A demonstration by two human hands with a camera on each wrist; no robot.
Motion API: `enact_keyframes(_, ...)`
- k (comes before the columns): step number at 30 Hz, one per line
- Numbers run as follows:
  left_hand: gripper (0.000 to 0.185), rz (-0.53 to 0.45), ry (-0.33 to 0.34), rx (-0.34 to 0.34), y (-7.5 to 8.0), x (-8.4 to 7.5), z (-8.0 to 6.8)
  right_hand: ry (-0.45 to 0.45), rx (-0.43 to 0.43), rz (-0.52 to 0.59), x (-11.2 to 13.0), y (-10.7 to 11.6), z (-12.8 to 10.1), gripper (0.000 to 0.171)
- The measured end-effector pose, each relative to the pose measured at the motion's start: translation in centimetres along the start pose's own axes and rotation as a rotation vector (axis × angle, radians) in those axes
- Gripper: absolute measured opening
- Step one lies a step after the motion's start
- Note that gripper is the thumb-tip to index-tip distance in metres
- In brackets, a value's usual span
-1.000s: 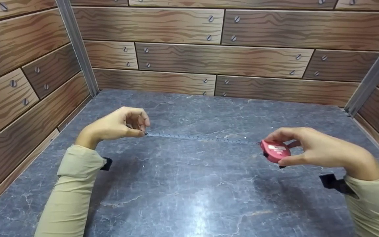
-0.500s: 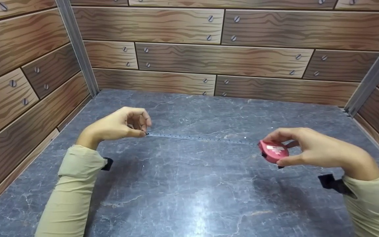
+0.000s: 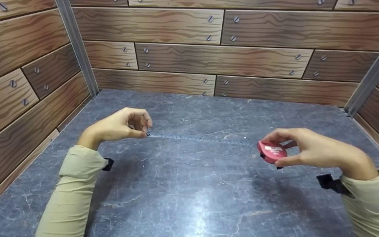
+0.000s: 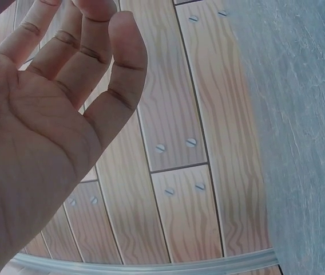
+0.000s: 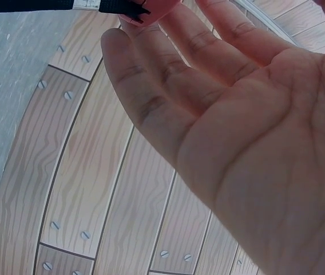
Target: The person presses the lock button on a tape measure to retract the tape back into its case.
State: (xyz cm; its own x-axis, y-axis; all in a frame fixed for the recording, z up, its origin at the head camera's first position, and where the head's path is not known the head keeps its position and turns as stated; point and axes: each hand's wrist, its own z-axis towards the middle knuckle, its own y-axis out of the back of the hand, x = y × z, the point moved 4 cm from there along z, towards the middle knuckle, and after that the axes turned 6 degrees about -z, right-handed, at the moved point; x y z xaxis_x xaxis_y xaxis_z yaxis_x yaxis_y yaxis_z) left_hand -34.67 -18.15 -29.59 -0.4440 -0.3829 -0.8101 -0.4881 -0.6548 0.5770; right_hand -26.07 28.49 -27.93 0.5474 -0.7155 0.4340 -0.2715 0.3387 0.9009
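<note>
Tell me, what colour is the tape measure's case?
Red round tape measure case with a white label, clearest in the head view.

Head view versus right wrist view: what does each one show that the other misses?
Only the head view shows the left hand pinching the tip of the thin grey measuring tape blade, stretched above the dark marbled table. Only the right wrist view shows the right hand from the palm side. Both show the pink round tape measure case and the wood-plank walls.

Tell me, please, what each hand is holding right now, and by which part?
The right hand holds the red tape measure by its case. The left hand pinches the tape's tip, the tape stretched between them.
</note>
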Motion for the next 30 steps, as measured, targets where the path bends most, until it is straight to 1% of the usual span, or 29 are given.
enact_keyframes(8, 0.02, -0.01, 0.002, 0.008, -0.08, -0.14, -0.03, 0.008, 0.004, -0.011, 0.13, -0.02, 0.19, 0.05)
enact_keyframes(16, 0.02, -0.007, -0.01, 0.009, -0.18, -0.23, -0.12, -0.002, 0.009, -0.016, 0.13, -0.09, 0.31, 0.051)
enact_keyframes(25, 0.021, 0.01, 0.017, 0.014, -0.41, -0.36, -0.06, -0.007, 0.014, -0.006, 0.1, -0.26, 0.35, 0.053)
enact_keyframes(30, 0.022, 0.02, 0.012, 0.016, -0.57, -0.43, 0.05, -0.008, 0.013, -0.002, 0.16, -0.33, 0.34, 0.053)
